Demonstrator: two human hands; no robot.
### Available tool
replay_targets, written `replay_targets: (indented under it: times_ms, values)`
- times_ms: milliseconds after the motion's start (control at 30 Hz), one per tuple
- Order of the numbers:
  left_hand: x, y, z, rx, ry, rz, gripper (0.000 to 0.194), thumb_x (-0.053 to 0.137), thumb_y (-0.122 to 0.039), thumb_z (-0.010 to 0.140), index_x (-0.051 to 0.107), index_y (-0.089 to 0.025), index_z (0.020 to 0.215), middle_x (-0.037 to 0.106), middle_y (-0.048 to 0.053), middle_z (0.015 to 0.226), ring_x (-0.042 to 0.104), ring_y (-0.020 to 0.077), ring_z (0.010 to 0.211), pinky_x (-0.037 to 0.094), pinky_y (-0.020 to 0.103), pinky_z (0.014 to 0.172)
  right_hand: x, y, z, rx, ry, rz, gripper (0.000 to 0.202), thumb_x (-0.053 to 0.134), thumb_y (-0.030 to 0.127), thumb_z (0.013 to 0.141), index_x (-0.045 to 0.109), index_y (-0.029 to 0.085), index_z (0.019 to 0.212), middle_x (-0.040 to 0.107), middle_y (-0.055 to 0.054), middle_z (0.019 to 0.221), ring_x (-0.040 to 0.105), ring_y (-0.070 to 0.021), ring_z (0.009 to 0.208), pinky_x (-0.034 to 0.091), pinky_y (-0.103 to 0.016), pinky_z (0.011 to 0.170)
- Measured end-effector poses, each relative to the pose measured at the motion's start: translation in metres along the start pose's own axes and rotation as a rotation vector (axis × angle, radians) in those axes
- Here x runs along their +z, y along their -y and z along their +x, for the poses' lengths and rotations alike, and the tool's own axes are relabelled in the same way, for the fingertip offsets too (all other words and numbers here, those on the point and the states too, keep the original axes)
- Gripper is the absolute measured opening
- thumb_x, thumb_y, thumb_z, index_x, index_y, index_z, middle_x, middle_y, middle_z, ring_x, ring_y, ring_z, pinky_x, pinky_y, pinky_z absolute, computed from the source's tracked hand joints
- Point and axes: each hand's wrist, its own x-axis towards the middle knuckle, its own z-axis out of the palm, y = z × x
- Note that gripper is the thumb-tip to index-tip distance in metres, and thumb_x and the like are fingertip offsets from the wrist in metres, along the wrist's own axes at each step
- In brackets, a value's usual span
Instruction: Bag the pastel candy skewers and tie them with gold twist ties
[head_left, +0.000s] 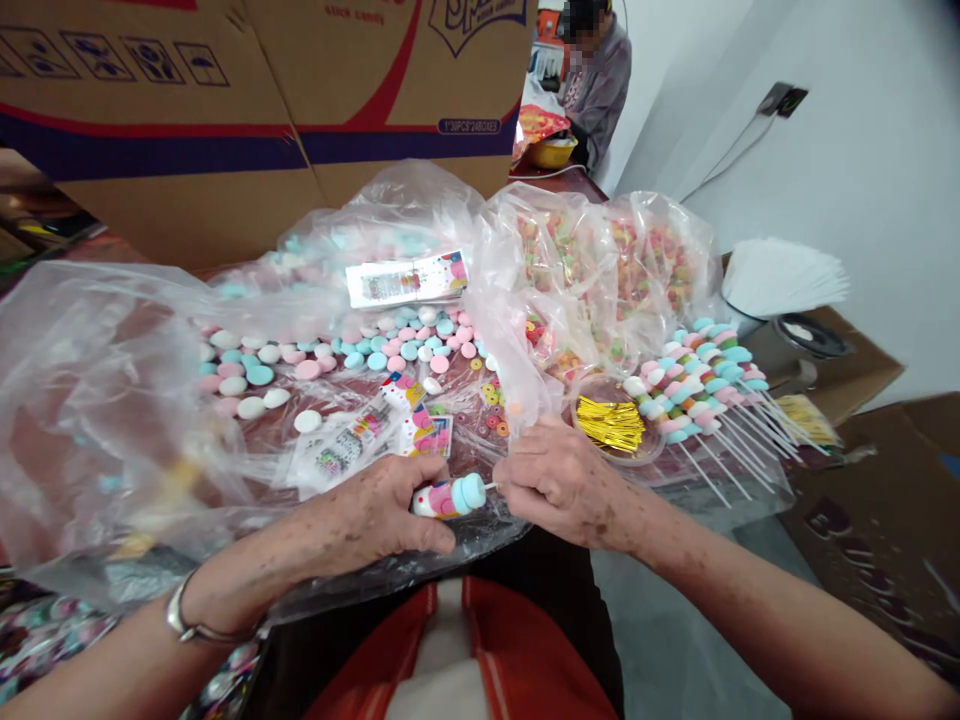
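Observation:
In the head view my left hand (382,505) is closed around a candy skewer (469,492), with a printed plastic sleeve over part of it and pale blue candies showing at its right end. My right hand (559,483) pinches the white stick just beyond those candies. Behind my left hand lie several flat printed bags (349,440). Small candy rings (493,405) are scattered behind the skewer. Pink, white and blue candies (375,345) spread across the plastic further back. A round tub of gold twist ties (609,424) stands beside my right hand.
Finished candy skewers (697,385) are piled at the right. A stack of printed bags (409,280) rests on the candy heap. Bags of gummy rings (607,250) stand behind, with a large carton (262,110) at the back left. White sticks (784,275) fill a container; a person (600,90) sits beyond.

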Motion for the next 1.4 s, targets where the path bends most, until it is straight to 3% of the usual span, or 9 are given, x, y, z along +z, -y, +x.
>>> replay_targets:
  times_ms: [233, 600, 767, 867, 1000, 1133, 1267, 1333, 1400]
  values:
    - [0.002, 0.006, 0.005, 0.047, 0.012, -0.053, 0.045, 0.074, -0.058, 0.068, 0.062, -0.018, 0.086, 0.054, -0.004, 0.071, 0.045, 0.0152, 0.067, 0.032, 0.023, 0.057, -0.003, 0.002, 0.005, -0.197, -0.111, -0.185, 0.024, 0.049, 0.019, 0.095, 0.061, 0.017, 0.074, 0.056, -0.001, 0.067, 0.043, -0.0164, 0.068, 0.028, -0.033, 0.068]
    - [0.018, 0.004, 0.016, 0.06, -0.099, 0.115, 0.037, 0.074, -0.048, 0.073, 0.06, -0.017, 0.087, 0.061, -0.001, 0.08, 0.052, 0.0186, 0.075, 0.036, 0.027, 0.064, 0.031, 0.015, 0.013, -0.165, -0.087, -0.14, 0.025, 0.046, 0.018, 0.097, 0.059, 0.017, 0.075, 0.058, -0.002, 0.07, 0.045, -0.0164, 0.066, 0.033, -0.034, 0.067]
    - [0.008, -0.008, 0.011, 0.052, -0.024, -0.25, 0.036, 0.066, -0.049, 0.082, 0.059, -0.019, 0.102, 0.057, -0.005, 0.073, 0.051, 0.0133, 0.062, 0.039, 0.023, 0.056, 0.008, 0.003, 0.018, 0.03, -0.103, -0.054, 0.019, 0.043, 0.018, 0.098, 0.06, 0.011, 0.104, 0.063, -0.011, 0.094, 0.054, -0.0214, 0.091, 0.045, -0.035, 0.081]
    - [0.005, -0.016, 0.005, -0.001, 0.024, -0.423, 0.04, 0.049, -0.055, 0.091, 0.061, -0.017, 0.086, 0.062, 0.0, 0.073, 0.053, 0.0116, 0.056, 0.035, 0.021, 0.047, -0.003, -0.008, 0.016, 0.041, -0.075, -0.022, 0.022, 0.039, 0.017, 0.1, 0.061, 0.015, 0.095, 0.062, -0.008, 0.088, 0.056, -0.0188, 0.084, 0.047, -0.031, 0.077]
    - [0.014, -0.014, 0.007, -0.046, -0.093, -0.509, 0.057, 0.037, -0.061, 0.094, 0.065, -0.014, 0.077, 0.066, 0.006, 0.067, 0.057, 0.0136, 0.053, 0.036, 0.021, 0.045, 0.002, -0.014, 0.016, -0.046, -0.062, 0.02, 0.027, 0.036, 0.017, 0.101, 0.061, 0.015, 0.09, 0.064, -0.007, 0.084, 0.058, -0.0174, 0.082, 0.048, -0.03, 0.078]
    - [0.022, -0.012, 0.011, 0.018, -0.24, -0.587, 0.055, 0.039, -0.06, 0.093, 0.066, -0.015, 0.076, 0.069, 0.007, 0.068, 0.06, 0.0158, 0.054, 0.047, 0.025, 0.052, 0.01, -0.008, 0.023, -0.072, -0.101, 0.123, 0.031, 0.033, 0.019, 0.101, 0.061, 0.014, 0.089, 0.065, -0.008, 0.082, 0.059, -0.0179, 0.081, 0.049, -0.032, 0.081]
    - [0.019, -0.019, 0.012, -0.006, -0.342, -0.562, 0.052, 0.038, -0.058, 0.094, 0.059, -0.017, 0.071, 0.063, 0.003, 0.058, 0.054, 0.0135, 0.046, 0.039, 0.021, 0.042, 0.011, 0.003, 0.029, 0.234, -0.281, 0.381, 0.017, 0.05, 0.026, 0.095, 0.056, 0.016, 0.107, 0.065, -0.009, 0.106, 0.06, -0.018, 0.095, 0.05, -0.034, 0.087]
    - [0.018, -0.022, 0.013, -0.004, -0.466, -0.46, 0.048, 0.04, -0.056, 0.094, 0.055, -0.019, 0.068, 0.058, 0.0, 0.053, 0.05, 0.0126, 0.046, 0.035, 0.02, 0.04, 0.015, 0.009, 0.031, 0.46, -0.322, 0.555, 0.031, 0.066, 0.034, 0.084, 0.054, 0.018, 0.108, 0.064, -0.005, 0.101, 0.061, -0.017, 0.088, 0.052, -0.032, 0.08]
    - [0.018, -0.023, 0.015, 0.07, -0.599, -0.364, 0.043, 0.046, -0.052, 0.093, 0.053, -0.02, 0.065, 0.056, -0.001, 0.057, 0.05, 0.0123, 0.052, 0.039, 0.021, 0.046, 0.021, 0.015, 0.032, 0.567, -0.244, 0.787, 0.032, 0.071, 0.038, 0.078, 0.055, 0.02, 0.098, 0.062, 0.0, 0.085, 0.062, -0.0144, 0.072, 0.054, -0.029, 0.067]
